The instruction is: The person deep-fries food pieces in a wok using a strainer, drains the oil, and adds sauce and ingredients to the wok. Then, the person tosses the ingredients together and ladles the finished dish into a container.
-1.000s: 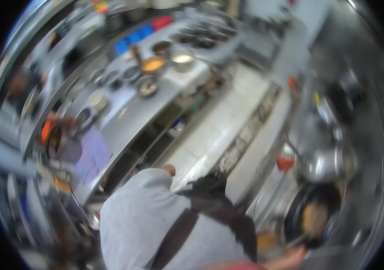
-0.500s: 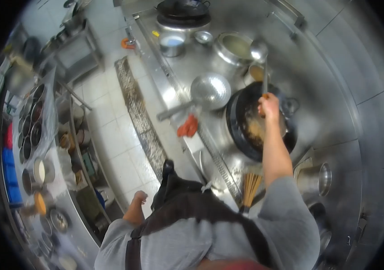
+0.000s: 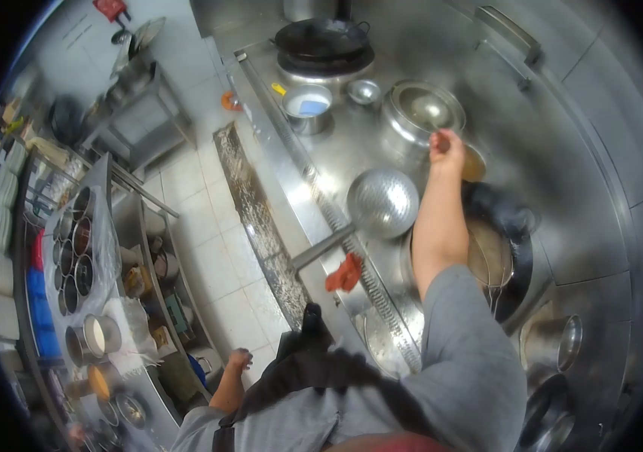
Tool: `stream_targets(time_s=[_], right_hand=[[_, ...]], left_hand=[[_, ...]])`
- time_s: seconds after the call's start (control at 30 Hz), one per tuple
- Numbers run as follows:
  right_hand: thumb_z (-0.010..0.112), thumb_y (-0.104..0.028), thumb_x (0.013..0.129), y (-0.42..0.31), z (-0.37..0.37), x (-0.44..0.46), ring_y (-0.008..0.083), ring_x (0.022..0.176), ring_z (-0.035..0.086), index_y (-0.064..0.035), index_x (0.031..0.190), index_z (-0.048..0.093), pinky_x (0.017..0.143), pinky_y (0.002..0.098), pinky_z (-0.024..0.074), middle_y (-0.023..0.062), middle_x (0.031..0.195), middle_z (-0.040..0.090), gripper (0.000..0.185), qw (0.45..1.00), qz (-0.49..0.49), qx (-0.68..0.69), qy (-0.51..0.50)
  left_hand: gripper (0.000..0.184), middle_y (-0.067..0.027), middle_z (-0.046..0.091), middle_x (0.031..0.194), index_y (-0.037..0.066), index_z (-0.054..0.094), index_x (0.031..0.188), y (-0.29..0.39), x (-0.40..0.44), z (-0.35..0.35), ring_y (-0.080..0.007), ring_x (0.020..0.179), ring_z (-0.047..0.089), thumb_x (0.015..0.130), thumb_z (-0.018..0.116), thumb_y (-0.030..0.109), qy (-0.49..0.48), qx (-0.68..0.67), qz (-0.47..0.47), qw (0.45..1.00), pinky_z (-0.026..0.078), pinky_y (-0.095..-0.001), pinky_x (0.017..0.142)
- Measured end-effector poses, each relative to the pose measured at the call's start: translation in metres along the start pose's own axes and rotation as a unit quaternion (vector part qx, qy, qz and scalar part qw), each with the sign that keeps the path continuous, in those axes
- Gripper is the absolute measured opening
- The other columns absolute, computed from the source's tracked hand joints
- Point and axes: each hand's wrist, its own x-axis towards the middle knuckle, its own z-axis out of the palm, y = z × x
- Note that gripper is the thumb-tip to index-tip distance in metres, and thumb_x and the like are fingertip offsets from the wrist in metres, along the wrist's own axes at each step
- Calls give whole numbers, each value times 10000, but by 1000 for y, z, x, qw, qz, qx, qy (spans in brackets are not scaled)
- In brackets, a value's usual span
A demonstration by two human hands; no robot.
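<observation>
My right hand (image 3: 450, 151) is closed around the brown-ended handle of a ladle, over the near rim of a round steel pot (image 3: 404, 135). The ladle's bowl (image 3: 433, 114) appears to be in the pot's liquid. Behind my wrist, a small container of brown liquid (image 3: 474, 164) is partly hidden. My right forearm crosses the left side of a black wok (image 3: 521, 256), which holds pale brownish liquid (image 3: 487, 245). A perforated steel strainer (image 3: 383, 202) lies left of my forearm. My left hand (image 3: 239, 361) hangs beside my body, fingers loosely bent, holding nothing.
A red cloth (image 3: 345, 273) lies by the stove's front edge. Further back are a pan with blue-tinted contents (image 3: 308, 105), a small bowl (image 3: 364, 92) and another black wok (image 3: 321, 39). Steel pots (image 3: 559, 343) stand at right. A counter with several containers (image 3: 84, 267) is at left.
My right hand has moved from above the wok to the steel pot, and the ladle's bowl has gone with it. The camera view has shifted. My left hand still hangs low.
</observation>
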Motion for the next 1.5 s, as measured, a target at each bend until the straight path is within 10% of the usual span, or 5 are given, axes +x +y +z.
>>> stream_targets(time_s=[0.43,0.53,0.83,1.0,1.5], right_hand=[[600,40,678,-212,-108,-45,276,492,532,-7,688,507,388,321,448,125,605,525,104,978,-145,126,75],[591,-59,726,-271,-201,-70,232,470,546,-49,681,546,396,308,430,88,555,544,65,978,-134,-145,65],[615,-149,684,-387,-467,-217,218,528,547,11,648,619,468,345,411,127,665,611,164,694,-36,-692,197],[588,-107,650,-370,-501,-359,206,475,540,-9,710,603,453,348,415,104,588,576,116,776,-34,-615,133],[536,-71,792,-106,-588,-601,403,793,550,44,1198,477,720,471,440,239,847,567,426,597,-191,-768,127]], left_hand=[[118,-114,592,643,32,596,751,23,-40,-9,-230,505,583,782,488,66,30,216,5,976,471,-375,425],[111,-91,589,652,76,566,701,16,-29,14,-214,524,580,791,507,108,-88,390,174,900,457,-372,416],[118,-81,593,747,51,555,904,-29,7,130,-186,582,592,790,540,78,-115,267,1,957,481,-337,449],[183,-87,616,742,36,576,963,-11,-29,148,-178,593,612,784,562,76,-136,365,41,920,497,-318,446],[439,-119,632,792,19,538,1167,-38,-111,143,-201,639,626,736,606,72,-84,165,47,982,521,-349,499]])
